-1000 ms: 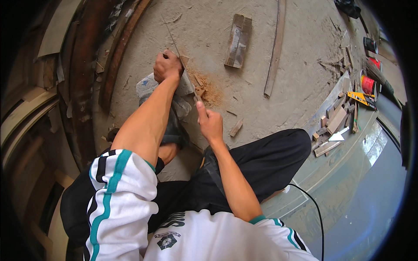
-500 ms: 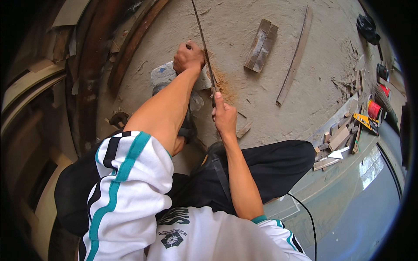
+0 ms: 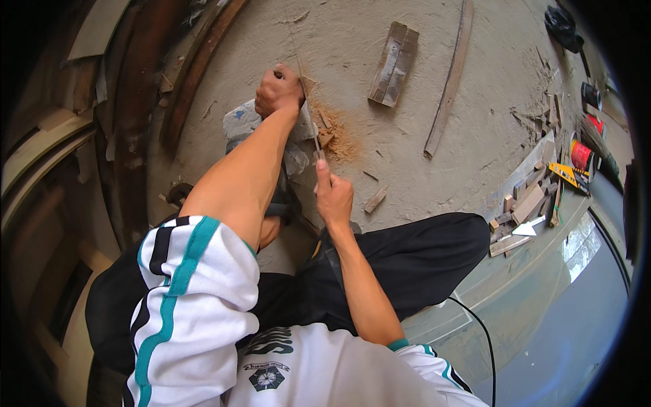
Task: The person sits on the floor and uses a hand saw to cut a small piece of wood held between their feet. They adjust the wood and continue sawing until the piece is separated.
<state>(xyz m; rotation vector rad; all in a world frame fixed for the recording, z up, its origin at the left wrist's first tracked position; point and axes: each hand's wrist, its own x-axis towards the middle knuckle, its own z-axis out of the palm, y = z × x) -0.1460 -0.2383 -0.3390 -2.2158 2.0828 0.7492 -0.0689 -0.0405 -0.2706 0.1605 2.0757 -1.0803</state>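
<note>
My right hand (image 3: 333, 200) grips the handle of a handsaw, thumb laid along the top. The long thin saw blade (image 3: 312, 129) runs away from me, past the right side of my left hand (image 3: 279, 93); its far end is blurred. That left hand is closed and presses down over a pale block (image 3: 242, 121) with a blue mark. A small brown piece of wood (image 3: 309, 85) shows beside its knuckles, along the blade; the rest is hidden under the fist. Sawdust (image 3: 344, 139) and small offcuts lie on the floor right of the blade.
Two joined wood blocks (image 3: 395, 64) and a long curved strip (image 3: 450, 81) lie farther right. Wood scraps (image 3: 525, 203), a yellow-handled saw (image 3: 569, 175) and a red can (image 3: 581, 154) sit at the right. Dark timbers (image 3: 196, 74) line the left, and a black cable (image 3: 485, 332) curves near my knee.
My right hand has drawn the saw back toward me, so less blade reaches past my left hand. My left hand keeps its hold, and the view has shifted slightly.
</note>
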